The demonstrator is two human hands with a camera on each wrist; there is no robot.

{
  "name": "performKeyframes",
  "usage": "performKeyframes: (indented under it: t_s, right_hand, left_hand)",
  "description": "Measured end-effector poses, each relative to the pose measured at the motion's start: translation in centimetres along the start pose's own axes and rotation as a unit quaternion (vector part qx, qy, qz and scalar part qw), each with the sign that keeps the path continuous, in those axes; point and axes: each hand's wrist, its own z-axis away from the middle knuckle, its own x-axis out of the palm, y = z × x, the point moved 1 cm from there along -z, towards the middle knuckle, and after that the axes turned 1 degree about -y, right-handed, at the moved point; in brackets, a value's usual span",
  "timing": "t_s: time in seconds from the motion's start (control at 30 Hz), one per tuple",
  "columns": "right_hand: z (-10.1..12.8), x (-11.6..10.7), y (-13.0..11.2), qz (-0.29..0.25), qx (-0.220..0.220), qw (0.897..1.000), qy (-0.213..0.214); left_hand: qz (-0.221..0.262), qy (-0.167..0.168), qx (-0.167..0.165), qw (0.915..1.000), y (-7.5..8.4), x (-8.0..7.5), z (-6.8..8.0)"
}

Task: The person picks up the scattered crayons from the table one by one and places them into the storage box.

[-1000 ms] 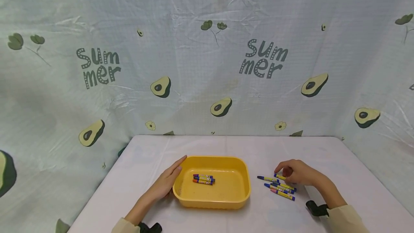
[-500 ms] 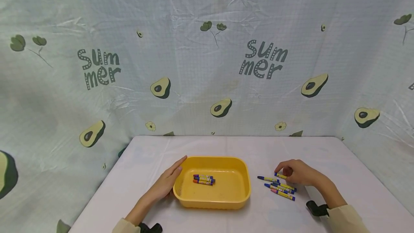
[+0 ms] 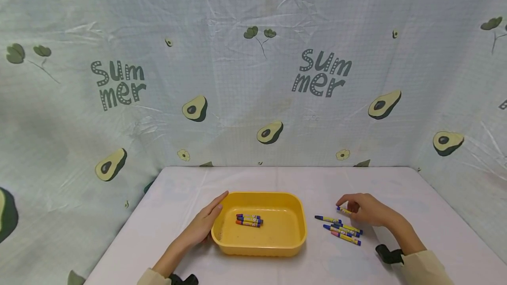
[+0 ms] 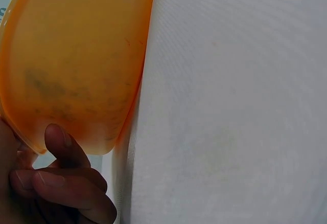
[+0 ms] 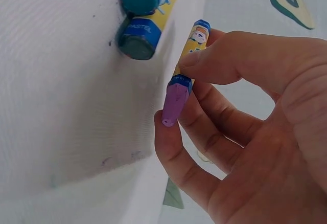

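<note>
My left hand [image 3: 202, 223] holds the left side of a yellow plastic basin [image 3: 281, 230], its thumb at the rim. Curled fingers show beside the basin's translucent wall [image 4: 82, 55] in the left wrist view. Inside the basin lies a small group of crayons [image 3: 248, 223], side by side. To the right, my right hand [image 3: 368, 210] pinches a purple crayon [image 5: 176, 101] with a yellow and blue wrapper between thumb and fingers. One fingertip touches its purple tip. It is raised just above several wrapped crayons [image 3: 346, 238] lying on the table.
A white cloth covers the table [image 3: 277, 179]. Behind and at both sides hangs a pale curtain [image 3: 229, 78] printed with avocados and lettering. Black wrist cameras sit at both cuffs.
My right hand has lifted the crayon slightly from beside the pile, and it now tilts. The left hand and the basin have stayed in place.
</note>
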Motion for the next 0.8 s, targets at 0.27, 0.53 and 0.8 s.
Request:
performKeyframes:
  t_s: [0.27, 0.53, 0.8]
  right_hand:
    - [0.5, -0.5, -0.5, -0.002, -0.045, 0.999, 0.012]
    - [0.5, -0.9, -1.5, -0.006, -0.085, 0.996, 0.011]
    - [0.9, -1.0, -2.6, -0.005, -0.107, 0.994, 0.020]
  left_hand:
    - [-0.013, -0.011, -0.008, 0.9998, -0.1, 0.0, 0.0]
    - [-0.044, 0.005, -0.002, 0.9990, -0.2, -0.3, 0.1]
    - [-0.028, 0.001, 0.013, 0.9995, -0.5, 0.0, -0.1]
